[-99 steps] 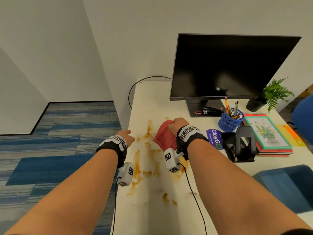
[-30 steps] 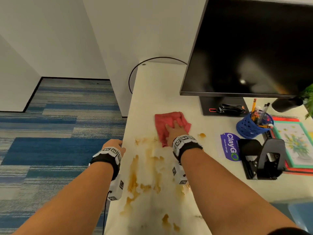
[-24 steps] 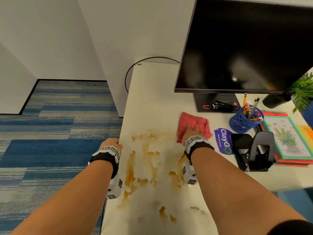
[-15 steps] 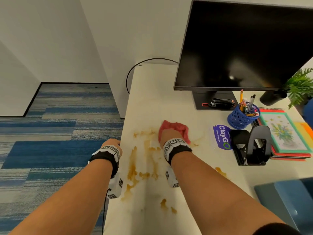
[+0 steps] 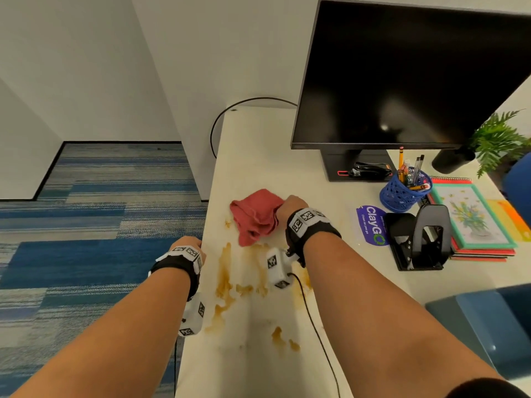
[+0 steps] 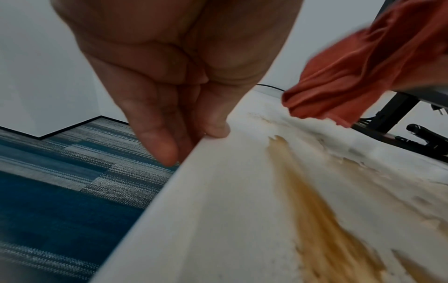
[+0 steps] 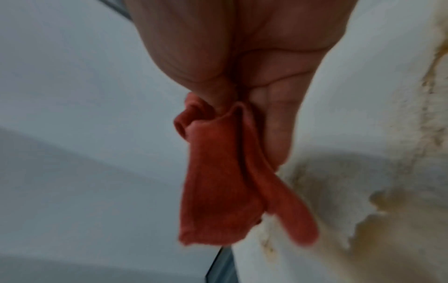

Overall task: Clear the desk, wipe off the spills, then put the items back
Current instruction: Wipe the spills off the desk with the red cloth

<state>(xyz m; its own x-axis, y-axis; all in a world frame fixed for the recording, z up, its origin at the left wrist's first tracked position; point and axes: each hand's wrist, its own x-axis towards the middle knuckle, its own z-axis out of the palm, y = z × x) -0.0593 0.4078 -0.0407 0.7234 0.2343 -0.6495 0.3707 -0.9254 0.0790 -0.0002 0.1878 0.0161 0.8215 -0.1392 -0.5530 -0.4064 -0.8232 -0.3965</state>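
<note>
A red cloth (image 5: 254, 216) is bunched up at the middle-left of the white desk (image 5: 258, 156). My right hand (image 5: 291, 206) pinches it at its right side. In the right wrist view the cloth (image 7: 218, 181) hangs from my right hand (image 7: 237, 99), with its lower end just above the stained top. Brown spill streaks (image 5: 227, 282) spread over the near left of the desk, and smaller drops (image 5: 283, 340) lie closer to me. My left hand (image 5: 188, 245) is at the desk's left edge. There its thumb (image 6: 218, 130) touches the rim and its straight fingers (image 6: 160, 145) point down beside it.
A black monitor (image 5: 402, 76) stands at the back, with a stapler (image 5: 370, 169) on its base. To the right are a blue pen basket (image 5: 402, 193), a ClayGo sticker (image 5: 370, 225), a black hole punch (image 5: 422, 239), stacked notebooks (image 5: 471, 216) and a plant (image 5: 497, 142). A blue chair (image 5: 488, 326) is near right.
My right hand wiped the flat cloth right and back left across the stains. It now has the cloth gathered up and pinched. The left hand stayed at the desk edge.
</note>
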